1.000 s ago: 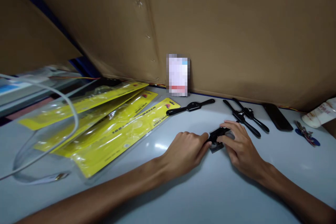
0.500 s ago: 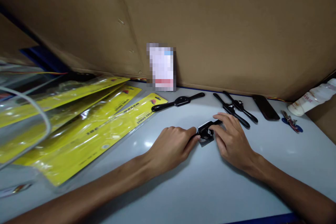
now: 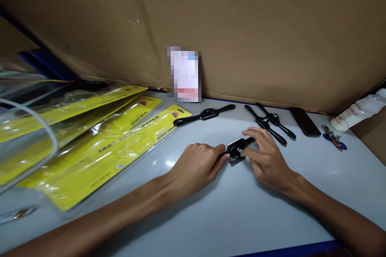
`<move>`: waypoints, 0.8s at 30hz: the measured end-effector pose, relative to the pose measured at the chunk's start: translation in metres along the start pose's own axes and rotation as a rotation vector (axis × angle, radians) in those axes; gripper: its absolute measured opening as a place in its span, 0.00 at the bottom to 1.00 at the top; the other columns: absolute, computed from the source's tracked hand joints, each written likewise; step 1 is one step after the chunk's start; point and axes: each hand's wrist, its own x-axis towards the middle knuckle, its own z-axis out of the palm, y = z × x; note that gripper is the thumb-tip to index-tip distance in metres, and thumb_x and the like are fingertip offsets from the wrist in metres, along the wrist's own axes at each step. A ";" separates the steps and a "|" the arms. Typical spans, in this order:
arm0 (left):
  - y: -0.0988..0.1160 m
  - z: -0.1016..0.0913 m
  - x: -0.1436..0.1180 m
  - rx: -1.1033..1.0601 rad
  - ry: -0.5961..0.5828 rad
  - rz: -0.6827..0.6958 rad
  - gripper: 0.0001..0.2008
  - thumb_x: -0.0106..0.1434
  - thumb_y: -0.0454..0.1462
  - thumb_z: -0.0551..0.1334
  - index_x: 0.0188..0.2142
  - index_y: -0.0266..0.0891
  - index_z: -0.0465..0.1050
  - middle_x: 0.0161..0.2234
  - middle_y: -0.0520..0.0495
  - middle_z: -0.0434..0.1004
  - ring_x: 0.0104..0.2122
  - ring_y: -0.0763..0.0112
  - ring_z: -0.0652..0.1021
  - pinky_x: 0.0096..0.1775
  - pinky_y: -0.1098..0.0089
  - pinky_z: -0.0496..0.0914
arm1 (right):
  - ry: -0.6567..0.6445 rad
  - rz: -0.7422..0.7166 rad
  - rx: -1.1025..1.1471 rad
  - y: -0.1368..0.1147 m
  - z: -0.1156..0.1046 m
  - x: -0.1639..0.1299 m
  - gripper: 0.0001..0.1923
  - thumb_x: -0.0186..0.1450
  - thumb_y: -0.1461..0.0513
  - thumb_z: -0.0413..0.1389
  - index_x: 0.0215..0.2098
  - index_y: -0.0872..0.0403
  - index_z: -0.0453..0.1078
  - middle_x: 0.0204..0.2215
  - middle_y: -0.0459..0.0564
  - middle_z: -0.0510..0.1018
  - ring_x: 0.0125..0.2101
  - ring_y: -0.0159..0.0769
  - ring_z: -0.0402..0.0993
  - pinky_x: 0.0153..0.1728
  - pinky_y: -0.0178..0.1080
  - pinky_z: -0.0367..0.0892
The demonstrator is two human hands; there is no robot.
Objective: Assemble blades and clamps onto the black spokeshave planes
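Note:
My left hand is wrapped round one handle of a black metal spokeshave in front of me. At its middle, the fingertips of my right hand are on a small silvery part that looks like a screw, with the thumb and a finger close together. A dark flat piece, perhaps the blade, juts from the body's near side, and a pale edge shows on the far side. The far handle passes under my right fingers. Another black spokeshave lies beyond my hands, and two more spokeshaves rest to the right.
Yellow blister packages are spread on the left, with a pale cable arching before them. A blurred card leans on the cardboard wall. A phone, keys and a white bottle are at the right.
My right thumb and fingers have shifted slightly at the middle of the spokeshave. My left hand keeps its grip, and the whole view has moved a little.

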 end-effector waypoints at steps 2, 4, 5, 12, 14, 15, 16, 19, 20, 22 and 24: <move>0.000 0.000 0.000 -0.001 0.002 0.003 0.20 0.73 0.44 0.46 0.35 0.39 0.73 0.26 0.43 0.80 0.24 0.61 0.77 0.26 0.66 0.51 | 0.012 0.036 -0.035 0.001 0.000 0.000 0.19 0.61 0.77 0.48 0.35 0.54 0.77 0.53 0.58 0.71 0.59 0.51 0.62 0.53 0.57 0.68; 0.000 0.000 0.000 -0.001 0.005 0.004 0.20 0.73 0.44 0.46 0.35 0.39 0.73 0.26 0.43 0.80 0.24 0.61 0.77 0.26 0.66 0.51 | 0.002 0.038 -0.030 0.001 0.000 0.000 0.21 0.61 0.77 0.48 0.40 0.53 0.77 0.54 0.58 0.71 0.59 0.50 0.62 0.53 0.58 0.68; 0.000 0.000 -0.001 -0.001 0.006 0.006 0.20 0.73 0.44 0.46 0.35 0.39 0.73 0.26 0.43 0.80 0.24 0.61 0.77 0.25 0.66 0.51 | -0.009 0.020 -0.011 0.001 0.000 0.000 0.22 0.61 0.77 0.48 0.42 0.52 0.77 0.54 0.57 0.70 0.59 0.49 0.62 0.53 0.57 0.69; 0.000 0.000 -0.001 0.004 -0.006 -0.005 0.20 0.73 0.44 0.46 0.36 0.39 0.73 0.26 0.44 0.80 0.24 0.62 0.77 0.26 0.67 0.51 | 0.005 0.036 -0.019 0.002 -0.001 0.001 0.20 0.61 0.76 0.48 0.40 0.53 0.77 0.53 0.58 0.70 0.58 0.50 0.62 0.53 0.58 0.69; 0.000 0.001 -0.001 0.003 -0.008 -0.007 0.20 0.73 0.44 0.47 0.36 0.39 0.73 0.27 0.43 0.80 0.25 0.62 0.77 0.26 0.66 0.50 | -0.014 -0.005 0.013 0.003 -0.002 0.001 0.23 0.61 0.77 0.47 0.43 0.53 0.77 0.54 0.58 0.69 0.58 0.49 0.63 0.53 0.57 0.69; 0.000 0.001 -0.001 0.002 -0.008 -0.008 0.19 0.74 0.44 0.47 0.36 0.39 0.73 0.27 0.43 0.80 0.25 0.61 0.77 0.26 0.66 0.50 | -0.028 -0.031 0.028 0.003 -0.003 0.001 0.22 0.61 0.77 0.47 0.42 0.53 0.77 0.55 0.58 0.69 0.58 0.48 0.63 0.53 0.56 0.69; 0.000 0.001 -0.001 0.001 -0.009 -0.008 0.19 0.74 0.44 0.47 0.36 0.39 0.73 0.27 0.43 0.80 0.25 0.61 0.77 0.26 0.66 0.50 | -0.037 -0.047 0.034 0.004 -0.003 0.001 0.21 0.62 0.76 0.47 0.39 0.53 0.77 0.55 0.58 0.69 0.58 0.48 0.63 0.53 0.56 0.69; 0.000 0.000 -0.001 -0.003 -0.019 -0.009 0.20 0.74 0.44 0.46 0.36 0.39 0.73 0.26 0.43 0.80 0.25 0.62 0.77 0.26 0.66 0.50 | -0.025 -0.006 -0.016 0.004 -0.003 0.001 0.19 0.61 0.76 0.47 0.34 0.54 0.77 0.54 0.58 0.70 0.58 0.50 0.62 0.53 0.57 0.69; 0.001 0.000 -0.001 -0.004 -0.020 -0.008 0.20 0.74 0.44 0.46 0.36 0.39 0.73 0.26 0.43 0.80 0.25 0.62 0.77 0.26 0.66 0.50 | -0.018 0.013 -0.034 0.004 -0.003 0.002 0.20 0.61 0.77 0.47 0.36 0.54 0.77 0.53 0.58 0.70 0.58 0.50 0.62 0.53 0.58 0.69; 0.001 -0.001 -0.001 -0.003 -0.022 -0.007 0.20 0.74 0.44 0.46 0.36 0.39 0.73 0.26 0.44 0.79 0.25 0.62 0.77 0.26 0.66 0.50 | -0.018 0.009 -0.036 0.004 -0.004 0.002 0.22 0.60 0.77 0.47 0.41 0.53 0.77 0.54 0.58 0.70 0.58 0.49 0.62 0.53 0.57 0.69; 0.001 -0.001 0.000 -0.003 -0.023 -0.009 0.19 0.73 0.43 0.46 0.36 0.39 0.73 0.26 0.44 0.79 0.25 0.61 0.77 0.26 0.66 0.50 | -0.032 -0.037 -0.015 0.003 -0.005 0.002 0.23 0.62 0.77 0.47 0.42 0.53 0.78 0.55 0.57 0.69 0.58 0.48 0.62 0.53 0.55 0.70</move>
